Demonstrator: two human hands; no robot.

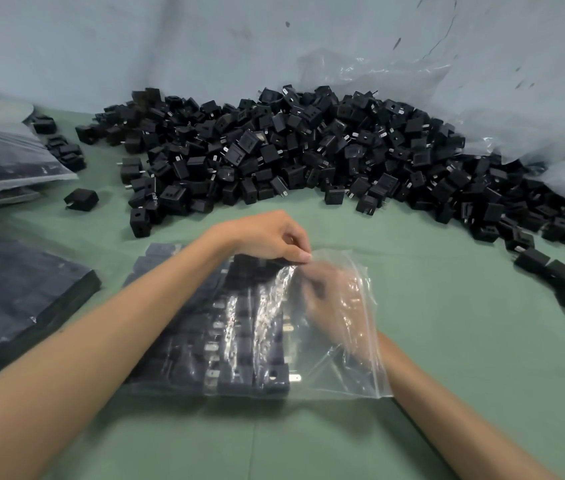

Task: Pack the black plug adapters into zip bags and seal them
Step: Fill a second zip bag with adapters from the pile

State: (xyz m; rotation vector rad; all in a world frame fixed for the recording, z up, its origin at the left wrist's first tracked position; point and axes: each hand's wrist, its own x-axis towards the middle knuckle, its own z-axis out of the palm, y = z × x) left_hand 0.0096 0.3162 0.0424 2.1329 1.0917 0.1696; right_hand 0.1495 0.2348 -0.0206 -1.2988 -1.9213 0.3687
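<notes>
A clear zip bag (329, 372) lies on the green table in front of me, its left part filled with rows of black plug adapters (239, 341). My left hand (267, 237) pinches the bag's upper edge near its far corner. My right hand (329, 299) is inside the bag's open right end, seen blurred through the plastic; whether it holds an adapter cannot be told. A large heap of loose black adapters (308, 150) lies behind the bag.
Filled bags (14, 299) are stacked at the left, with more bags (4, 157) behind them. A big crumpled plastic sack (482, 109) rests against the grey wall at the right. Stray adapters (558, 282) trail down the right side. Bare green tabletop (447, 341) lies right of the bag.
</notes>
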